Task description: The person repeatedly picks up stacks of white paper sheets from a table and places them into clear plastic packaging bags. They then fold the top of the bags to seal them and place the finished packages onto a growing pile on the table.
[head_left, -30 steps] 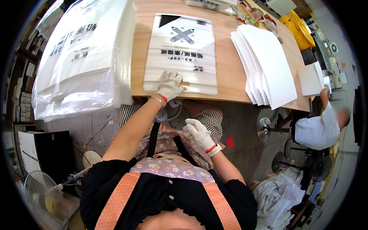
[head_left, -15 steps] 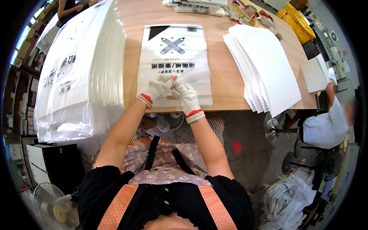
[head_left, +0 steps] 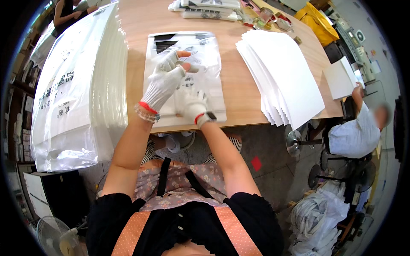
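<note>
A flat clear plastic packet (head_left: 213, 55) with black print and a pencil drawing lies on the table in front of me, white inside. My left hand (head_left: 166, 77) is over its upper middle, in a white knitted glove with bare fingertips showing. Its fingers point right, apart, with nothing seen in them. Nearer the table edge, my gloved right hand (head_left: 192, 106) rests on the packet's lower part, fingers spread toward the far side. The two hands cover much of the print.
To the left rises a tall stack of printed plastic sleeves (head_left: 64, 94), overhanging the table edge. Fanned white paper (head_left: 286, 72) lies on the right. Several finished-looking packets (head_left: 209, 15) and tape rolls (head_left: 265, 17) are at the back. A co-worker (head_left: 354, 132) sits at the right.
My hands were close together near the packet's lower middle. The left has moved up and away over the print; the right has moved slightly down. The view has shifted a little.
</note>
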Demonstrator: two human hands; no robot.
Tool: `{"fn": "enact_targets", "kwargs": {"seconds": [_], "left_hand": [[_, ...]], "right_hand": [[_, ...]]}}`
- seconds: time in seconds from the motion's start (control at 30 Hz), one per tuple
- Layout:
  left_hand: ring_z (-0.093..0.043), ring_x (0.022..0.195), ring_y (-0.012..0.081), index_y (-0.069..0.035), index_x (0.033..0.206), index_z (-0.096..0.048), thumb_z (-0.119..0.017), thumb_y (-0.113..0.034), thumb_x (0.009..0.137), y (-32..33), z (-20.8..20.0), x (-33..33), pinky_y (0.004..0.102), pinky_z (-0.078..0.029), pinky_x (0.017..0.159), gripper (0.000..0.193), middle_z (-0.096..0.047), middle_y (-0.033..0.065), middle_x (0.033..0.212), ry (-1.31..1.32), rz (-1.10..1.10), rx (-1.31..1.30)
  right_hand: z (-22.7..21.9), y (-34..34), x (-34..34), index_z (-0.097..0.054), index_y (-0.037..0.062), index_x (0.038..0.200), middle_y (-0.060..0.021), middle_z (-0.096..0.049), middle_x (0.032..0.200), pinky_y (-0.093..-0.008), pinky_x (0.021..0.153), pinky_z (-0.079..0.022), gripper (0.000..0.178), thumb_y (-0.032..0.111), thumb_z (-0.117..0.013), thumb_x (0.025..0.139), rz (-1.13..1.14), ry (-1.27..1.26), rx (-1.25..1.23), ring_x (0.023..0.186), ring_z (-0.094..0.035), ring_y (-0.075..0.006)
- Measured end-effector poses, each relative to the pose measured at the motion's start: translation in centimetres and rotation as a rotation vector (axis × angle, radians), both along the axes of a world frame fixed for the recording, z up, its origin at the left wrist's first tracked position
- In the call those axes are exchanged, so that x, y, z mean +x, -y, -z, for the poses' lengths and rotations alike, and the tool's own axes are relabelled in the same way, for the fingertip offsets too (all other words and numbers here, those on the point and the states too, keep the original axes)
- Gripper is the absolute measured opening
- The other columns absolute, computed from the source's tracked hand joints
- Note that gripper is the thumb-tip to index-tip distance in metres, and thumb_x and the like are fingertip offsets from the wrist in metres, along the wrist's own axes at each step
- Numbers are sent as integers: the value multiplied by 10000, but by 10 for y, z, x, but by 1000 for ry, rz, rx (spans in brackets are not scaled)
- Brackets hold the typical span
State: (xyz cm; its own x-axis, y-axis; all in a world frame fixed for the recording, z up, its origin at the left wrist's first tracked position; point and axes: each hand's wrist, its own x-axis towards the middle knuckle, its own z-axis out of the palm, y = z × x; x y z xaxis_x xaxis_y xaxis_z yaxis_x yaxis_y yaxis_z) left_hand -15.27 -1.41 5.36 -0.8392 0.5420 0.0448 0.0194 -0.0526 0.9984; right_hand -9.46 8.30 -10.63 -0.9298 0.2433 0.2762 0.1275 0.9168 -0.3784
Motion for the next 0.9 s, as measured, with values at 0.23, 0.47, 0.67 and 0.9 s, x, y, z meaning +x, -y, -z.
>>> {"fn": "enact_targets", "kwargs": {"seconds": [0.23,0.47,0.67,0.9], "left_hand": [[-562,847,136,10,1181,-488,-556,-124,891,24,50,7,260,-480,728,326,-601,106,1029,-352,-190,137],[-579,973,179,48,1194,-475,-527,50,857,55,22,66,282,-473,838,341,-598,135,1036,-696,-287,-39],[-640,794,182,13,1015,-577,-582,39,821,48,18,115,265,-514,716,197,-643,103,894,-736,45,-123],[-613,897,167,-14,1077,-552,-546,-124,908,-18,32,159,269,-500,790,201,-625,69,979,26,547,-35]], "right_hand": [[-56,-61,125,-550,27,1137,-151,-611,1041,-341,779,-499,352,147,-658,823,-288,-183,-690,967,-608,-250],[-123,-251,248,-48,65,1449,-247,-270,1421,-419,1043,-336,1108,367,-778,671,453,126,227,1315,-280,-380],[-163,-295,230,-599,-3,1109,-206,-537,1218,-371,969,-412,752,488,-808,579,292,222,33,1113,-527,-319],[-166,-294,233,-589,-13,1100,-164,-594,1105,-329,693,-517,325,223,-537,883,238,61,606,841,-616,-249]]}}
